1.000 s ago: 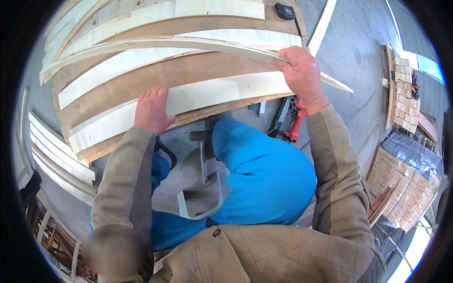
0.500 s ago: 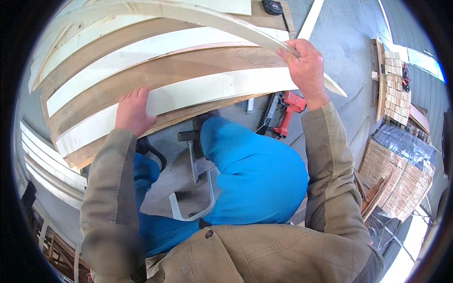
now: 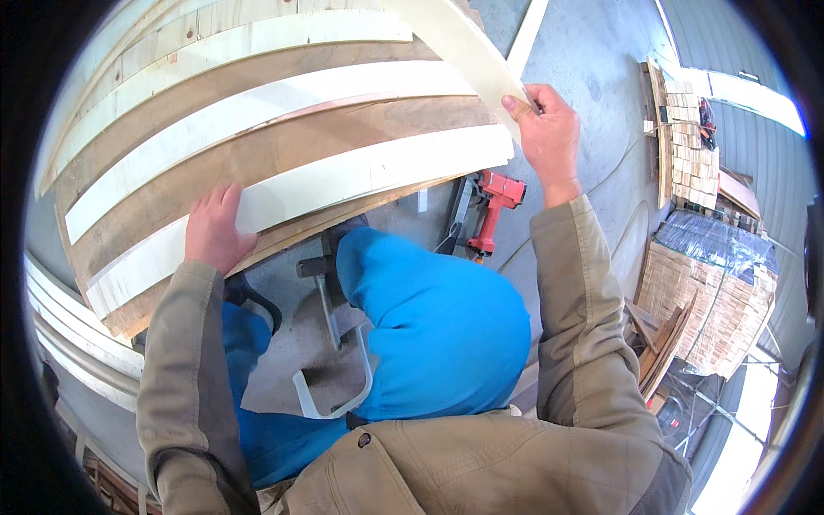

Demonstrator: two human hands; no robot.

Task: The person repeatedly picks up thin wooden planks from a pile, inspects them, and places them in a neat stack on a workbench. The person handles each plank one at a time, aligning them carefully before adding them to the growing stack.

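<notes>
My right hand point(image 3: 549, 129) grips a pale wooden strip point(image 3: 455, 34) near its end, thumb on the broad face and fingers behind. The strip slants up to the far edge of the view, where its other end is cut off. My left hand point(image 3: 220, 230) lies with fingers spread on the nearest white strip point(image 3: 360, 173), touching its near edge. That strip rests along the front of a brown wooden panel point(image 3: 403, 123). Farther back on the panel lies a second white strip point(image 3: 283, 96), roughly parallel to it.
On the floor are a red nail gun point(image 3: 496, 206), a hammer point(image 3: 321, 287) by my foot and a white curved bracket-like piece point(image 3: 356, 399). Long white strips point(image 3: 77, 330) lie at left. Wrapped wood bundles point(image 3: 699, 300) and a stacked pallet point(image 3: 691, 146) stand at right.
The strip in my right hand has swung and turned, now showing its broad face and angling more steeply away. My left hand stays on the near strip. The view has shifted slightly.
</notes>
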